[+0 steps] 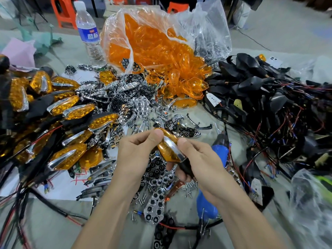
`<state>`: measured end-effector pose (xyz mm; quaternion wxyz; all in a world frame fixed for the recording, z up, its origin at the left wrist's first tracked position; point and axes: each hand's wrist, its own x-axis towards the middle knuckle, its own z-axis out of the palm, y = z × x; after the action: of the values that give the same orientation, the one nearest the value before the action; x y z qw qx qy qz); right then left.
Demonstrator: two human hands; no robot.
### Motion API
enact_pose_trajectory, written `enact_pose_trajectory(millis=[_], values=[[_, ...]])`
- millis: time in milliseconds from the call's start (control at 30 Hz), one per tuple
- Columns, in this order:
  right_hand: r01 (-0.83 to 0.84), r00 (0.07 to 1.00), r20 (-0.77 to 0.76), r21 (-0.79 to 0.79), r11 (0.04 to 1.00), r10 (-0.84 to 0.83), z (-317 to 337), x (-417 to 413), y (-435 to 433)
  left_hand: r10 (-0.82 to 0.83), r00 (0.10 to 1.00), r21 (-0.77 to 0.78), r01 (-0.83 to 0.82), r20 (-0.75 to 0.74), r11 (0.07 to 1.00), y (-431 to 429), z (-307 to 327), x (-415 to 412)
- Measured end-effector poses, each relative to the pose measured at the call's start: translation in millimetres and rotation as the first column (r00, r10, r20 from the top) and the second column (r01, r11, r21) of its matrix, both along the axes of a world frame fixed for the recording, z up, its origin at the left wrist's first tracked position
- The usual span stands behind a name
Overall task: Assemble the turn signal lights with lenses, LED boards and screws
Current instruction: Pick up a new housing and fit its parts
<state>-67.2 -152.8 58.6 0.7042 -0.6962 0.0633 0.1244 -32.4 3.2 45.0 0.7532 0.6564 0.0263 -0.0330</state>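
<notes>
1. Turn signal light (168, 148): held above the middle of the table (59, 211), between both hands. An amber lens (168, 153) and a chrome trim strip (173, 146) sit on its black housing (186, 168).
2. Left hand (136, 150): thumb and curled fingers pinch the upper end of the lens.
3. Right hand (199, 162): thumb pressed beside the trim strip, fingers curled under the housing.
4. Step in hand, as judged: seating the lens and trim on the housing. Whether this unit is screwed yet cannot be told.
5. Loose screws (188, 188) lie just below the hands. A blue screwdriver (221, 151) lies untouched beside the right hand.
6. Finished lights (70, 112), piled at the left: many units already closed up.
7. Stock left: a bag of lenses (154, 44) at the far middle, chrome reflector plates (142, 105) heaped in the centre, wired housings (260, 87) massed at the right. The task is judged well under way, with much remaining.
8. Water bottle (88, 31): upright beside the bag.
</notes>
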Motion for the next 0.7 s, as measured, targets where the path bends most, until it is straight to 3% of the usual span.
enact_pose_trajectory(millis=[167,267,400,533,567,633,700], values=[[0.092,0.988,-0.131,0.094,0.991,-0.080,-1.2,-1.0,4.9,-0.097,0.995,-0.145,0.094,-0.009,0.985,-4.7,6.9,-3.5],[0.169,0.968,-0.216,0.182,0.969,-0.128,-3.0,-2.9,13.4,-0.076,0.996,-0.191,0.064,-0.054,0.979,-7.0,10.1,-2.6],[0.179,0.932,-0.361,0.421,0.890,-0.016,-1.6,-4.5,16.7,-0.117,0.985,-0.133,0.100,-0.128,0.986,-3.2,5.1,1.4],[0.153,0.909,-0.395,0.609,0.778,0.131,4.0,-5.9,15.0,-0.281,0.953,-0.240,0.247,-0.116,0.939,5.9,0.0,1.1],[0.192,0.900,-0.424,0.592,0.783,0.100,3.5,-6.5,16.1,-0.275,0.956,-0.243,0.243,-0.107,0.939,5.8,0.0,1.0],[0.319,0.901,-0.416,0.439,0.840,-0.125,-1.9,-8.7,19.0,-0.172,0.979,-0.217,0.145,-0.109,0.965,4.2,1.5,1.5],[0.354,0.931,-0.177,0.220,0.909,-0.320,-9.3,-12.8,19.4,-0.027,0.992,-0.163,0.006,-0.127,0.987,4.0,1.5,2.4]])
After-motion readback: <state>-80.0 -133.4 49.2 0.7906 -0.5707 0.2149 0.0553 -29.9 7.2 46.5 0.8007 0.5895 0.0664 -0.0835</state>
